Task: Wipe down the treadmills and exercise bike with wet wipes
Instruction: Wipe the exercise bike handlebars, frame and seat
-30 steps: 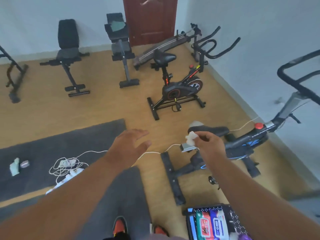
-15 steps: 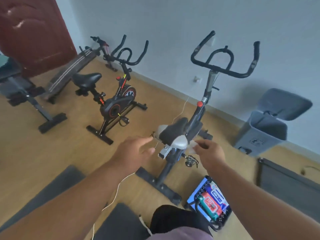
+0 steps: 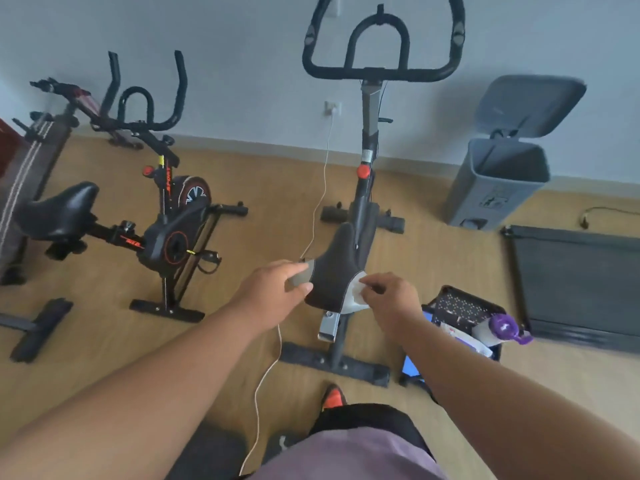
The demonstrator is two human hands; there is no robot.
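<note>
A black exercise bike (image 3: 365, 188) stands straight ahead, its handlebars toward the wall. Its black saddle (image 3: 334, 271) with grey side panels is right in front of me. My left hand (image 3: 273, 285) grips the saddle's left grey edge between thumb and fingers. My right hand (image 3: 388, 292) pinches a white wet wipe (image 3: 356, 292) against the saddle's right side. A second black and red exercise bike (image 3: 173, 220) stands to the left. A flat dark treadmill deck (image 3: 581, 282) lies at the right edge.
A dark basket (image 3: 460, 306) with wipe packs and a purple-capped bottle (image 3: 498, 329) sits on the floor by my right arm. A grey bin (image 3: 498, 174) with its lid up stands by the wall. A white cable (image 3: 318, 202) runs from the wall socket past the saddle.
My view has swung right until the bike faces me head-on. My left hand has reached the saddle and taken hold of its left edge. The right hand keeps the wipe on the saddle.
</note>
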